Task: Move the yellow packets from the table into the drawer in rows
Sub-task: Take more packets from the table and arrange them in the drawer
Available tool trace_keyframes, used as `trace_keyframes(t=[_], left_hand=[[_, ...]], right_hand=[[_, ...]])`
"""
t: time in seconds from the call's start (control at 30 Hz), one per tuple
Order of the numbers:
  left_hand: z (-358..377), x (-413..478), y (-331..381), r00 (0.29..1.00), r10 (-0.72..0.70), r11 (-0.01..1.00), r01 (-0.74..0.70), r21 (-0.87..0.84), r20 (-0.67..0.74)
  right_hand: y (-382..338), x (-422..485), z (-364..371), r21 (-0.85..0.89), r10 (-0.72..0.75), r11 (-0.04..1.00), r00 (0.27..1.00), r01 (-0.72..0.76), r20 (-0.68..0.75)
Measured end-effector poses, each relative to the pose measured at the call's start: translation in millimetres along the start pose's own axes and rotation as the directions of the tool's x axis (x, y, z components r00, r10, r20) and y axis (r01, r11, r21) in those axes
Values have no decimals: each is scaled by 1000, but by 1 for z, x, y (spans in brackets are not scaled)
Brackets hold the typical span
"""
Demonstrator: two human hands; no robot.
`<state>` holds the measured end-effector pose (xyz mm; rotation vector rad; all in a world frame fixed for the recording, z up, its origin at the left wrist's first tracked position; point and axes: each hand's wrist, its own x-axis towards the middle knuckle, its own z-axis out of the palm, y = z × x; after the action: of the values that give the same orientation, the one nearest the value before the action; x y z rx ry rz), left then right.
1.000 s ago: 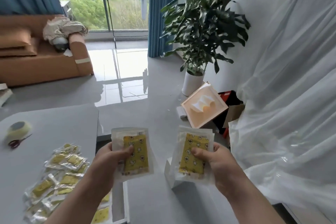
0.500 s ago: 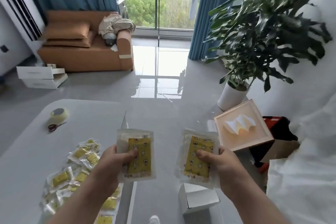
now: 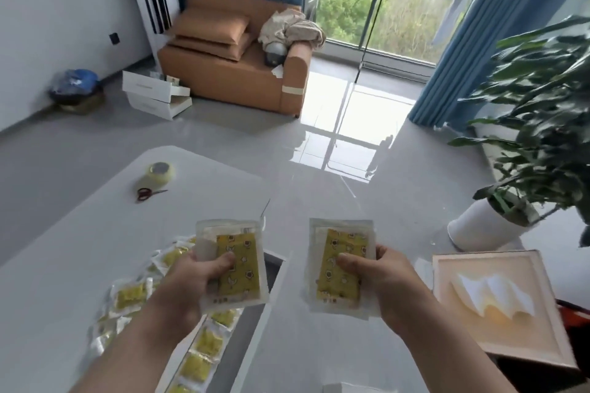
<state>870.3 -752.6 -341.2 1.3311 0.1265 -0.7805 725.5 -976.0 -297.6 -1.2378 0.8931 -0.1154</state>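
Left hand [image 3: 194, 284] pinches the left packet [image 3: 238, 268], right hand [image 3: 383, 284] the right packet [image 3: 341, 265], both held in the air by the drawer [image 3: 255, 341]. They look light, floppy and slick, so I'd grip the sealed edges. Spare packets [image 3: 131, 293] sit on the surface [image 3: 79, 233].

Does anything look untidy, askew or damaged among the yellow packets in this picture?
Only the heap of packets on the table: they overlap and lie at different angles, unlike the straight row of packets in the drawer. The left packet in the left hand and right packet in the right hand look undamaged.
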Motion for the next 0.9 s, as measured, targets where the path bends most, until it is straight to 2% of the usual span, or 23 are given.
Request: trace_keyframes(t=[0.17,0.43,0.67,0.9], left_hand=[[-30,10,17,987,43,991,-61,-116,-152],[-63,16,31,928,65,939,-181,-291,-367],[-56,30,18,819,58,901,-289,-323,-571],[12,74,1,700,5,868,-357,-344,-714]], right_hand=[[-21,38,36,-114,40,993,996,-31,78],[-60,90,97,-290,44,956,965,33,257],[-76,149,121,-403,108,912,903,76,416],[-96,234,101,-485,230,870,796,89,560]])
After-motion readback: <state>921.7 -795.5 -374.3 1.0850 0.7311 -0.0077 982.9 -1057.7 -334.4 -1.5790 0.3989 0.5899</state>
